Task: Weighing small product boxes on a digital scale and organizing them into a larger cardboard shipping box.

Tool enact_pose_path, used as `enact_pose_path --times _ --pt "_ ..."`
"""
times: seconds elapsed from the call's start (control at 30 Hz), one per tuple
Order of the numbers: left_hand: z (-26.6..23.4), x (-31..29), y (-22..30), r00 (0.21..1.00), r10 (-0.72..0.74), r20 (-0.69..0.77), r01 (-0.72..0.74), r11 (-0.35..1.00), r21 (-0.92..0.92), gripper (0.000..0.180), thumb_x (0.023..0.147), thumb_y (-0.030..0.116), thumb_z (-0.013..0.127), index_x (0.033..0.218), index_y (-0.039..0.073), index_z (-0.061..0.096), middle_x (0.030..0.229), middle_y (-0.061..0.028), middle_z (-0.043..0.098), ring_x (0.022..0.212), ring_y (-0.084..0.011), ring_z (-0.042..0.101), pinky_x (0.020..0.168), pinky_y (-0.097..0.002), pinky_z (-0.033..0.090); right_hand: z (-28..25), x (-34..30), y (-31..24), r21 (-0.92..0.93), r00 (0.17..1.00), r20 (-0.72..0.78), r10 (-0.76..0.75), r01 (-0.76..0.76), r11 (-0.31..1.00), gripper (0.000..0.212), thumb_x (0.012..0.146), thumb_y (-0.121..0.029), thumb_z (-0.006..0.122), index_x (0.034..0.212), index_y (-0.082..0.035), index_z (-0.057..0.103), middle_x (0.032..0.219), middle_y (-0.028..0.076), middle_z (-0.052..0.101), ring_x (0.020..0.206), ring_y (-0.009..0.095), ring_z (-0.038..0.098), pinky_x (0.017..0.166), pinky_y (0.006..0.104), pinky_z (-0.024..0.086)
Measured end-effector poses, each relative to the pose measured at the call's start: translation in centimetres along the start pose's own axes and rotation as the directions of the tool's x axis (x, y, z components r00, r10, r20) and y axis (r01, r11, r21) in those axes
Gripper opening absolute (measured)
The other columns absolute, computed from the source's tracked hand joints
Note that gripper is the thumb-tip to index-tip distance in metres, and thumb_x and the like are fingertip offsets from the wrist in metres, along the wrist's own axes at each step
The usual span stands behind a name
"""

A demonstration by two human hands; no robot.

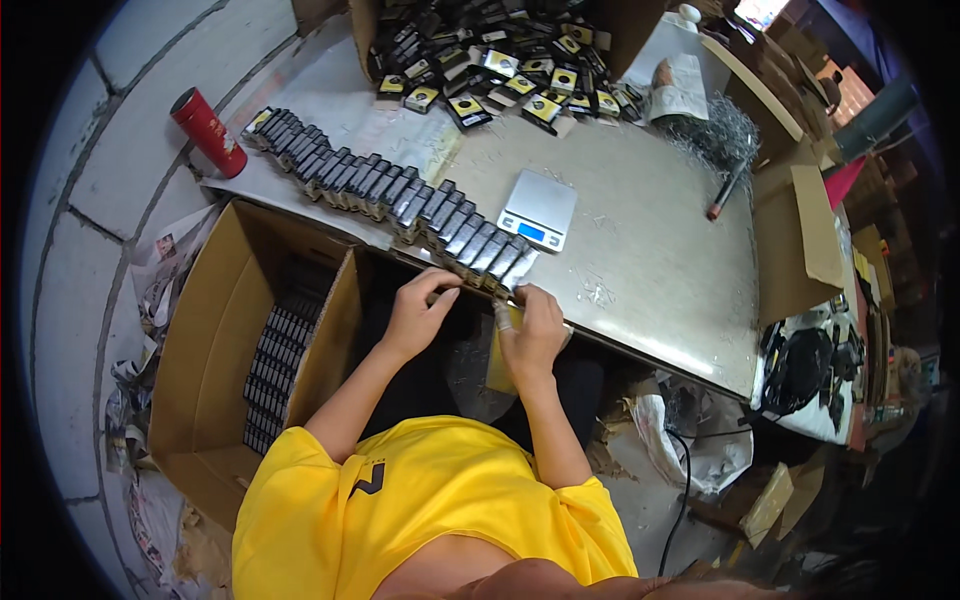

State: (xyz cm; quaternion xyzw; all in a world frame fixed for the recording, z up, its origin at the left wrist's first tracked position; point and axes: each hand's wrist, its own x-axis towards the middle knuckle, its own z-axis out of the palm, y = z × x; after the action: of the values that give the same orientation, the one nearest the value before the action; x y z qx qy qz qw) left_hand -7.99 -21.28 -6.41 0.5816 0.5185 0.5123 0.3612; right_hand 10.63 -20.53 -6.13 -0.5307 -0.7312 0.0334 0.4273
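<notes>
A long row of small black boxes stands packed side by side along the table's near edge. It runs from the far left to a near end between my hands. My left hand is at the front of the row, its thumb and fingers bent together against the lower boxes. At the end of the row is my right hand, fingers curled in and a pale wrap on the thumb. What either hand pinches is hidden. A yellowish flat piece shows below my right hand; I cannot tell whether it is held.
Behind the row sits a digital scale. A heap of black-and-yellow boxes spills from a carton at the back. Wire pieces pile at the right. A red tumbler stands left, above an open carton holding stacked boxes.
</notes>
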Motion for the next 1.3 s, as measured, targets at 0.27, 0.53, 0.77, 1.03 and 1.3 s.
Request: enact_pose_path --times 0.27,0.53,0.77,1.03,1.3 --pt "-4.4 3.7 2.3 0.920 0.339 -0.197 -0.307 0.935 0.178 0.011 0.085 0.003 0.065 0.096 -0.001 0.065 0.094 -0.0108 0.067 0.086 -0.0198 0.065 0.075 -0.0308 0.051 -4.0 3.8 -1.6 -0.053 0.980 0.197 -0.005 0.015 0.998 0.078 0.066 -0.014 0.085 0.134 -0.004 0.046 0.135 0.017 0.049 0.126 0.037 0.046 0.100 0.0421 0.042" --pt "-1.2 12.0 1.8 0.918 0.305 0.254 -0.385 0.532 0.754 0.035 0.089 0.037 0.059 0.103 0.006 0.065 0.109 -0.0158 0.063 0.117 -0.0341 0.053 0.100 -0.0480 0.036 2.7 8.0 -1.8 -0.185 0.907 0.412 -0.085 0.174 0.967 0.078 0.067 -0.012 0.077 0.137 -0.007 0.044 0.137 0.014 0.048 0.124 0.035 0.046 0.097 0.0472 0.040" --pt "-1.3 10.7 2.1 0.964 0.254 0.076 -0.226 0.642 0.732 0.033 0.090 0.035 0.058 0.102 0.005 0.066 0.098 -0.0131 0.065 0.105 -0.0312 0.057 0.097 -0.0497 0.034 2.9 7.5 -2.8 -0.129 0.933 0.334 -0.133 0.185 0.974 0.071 0.066 -0.008 0.072 0.132 -0.007 0.047 0.131 0.011 0.052 0.115 0.032 0.051 0.093 0.0484 0.040" --pt "-11.1 11.6 1.6 0.764 0.459 -0.454 -0.165 0.819 0.549 0.026 0.089 0.016 0.058 0.105 -0.004 0.060 0.109 -0.0219 0.062 0.100 -0.0397 0.058 0.091 -0.0455 0.045 -2.6 6.0 -1.2 -0.093 0.989 0.142 -0.031 0.045 0.995 0.065 0.083 -0.027 0.073 0.138 -0.005 0.046 0.122 0.014 0.057 0.112 0.030 0.055 0.095 0.0434 0.042" --pt "-15.0 14.7 -1.8 0.910 0.249 -0.331 0.247 0.315 0.917 0.030 0.087 0.025 0.062 0.100 -0.002 0.064 0.106 -0.0182 0.058 0.104 -0.0362 0.056 0.087 -0.0479 0.045 -1.8 5.6 -2.8 -0.215 0.769 0.466 0.438 -0.382 0.899 0.061 0.096 -0.041 0.054 0.135 0.004 0.042 0.088 0.021 0.068 0.084 0.040 0.065 0.077 0.0452 0.048"
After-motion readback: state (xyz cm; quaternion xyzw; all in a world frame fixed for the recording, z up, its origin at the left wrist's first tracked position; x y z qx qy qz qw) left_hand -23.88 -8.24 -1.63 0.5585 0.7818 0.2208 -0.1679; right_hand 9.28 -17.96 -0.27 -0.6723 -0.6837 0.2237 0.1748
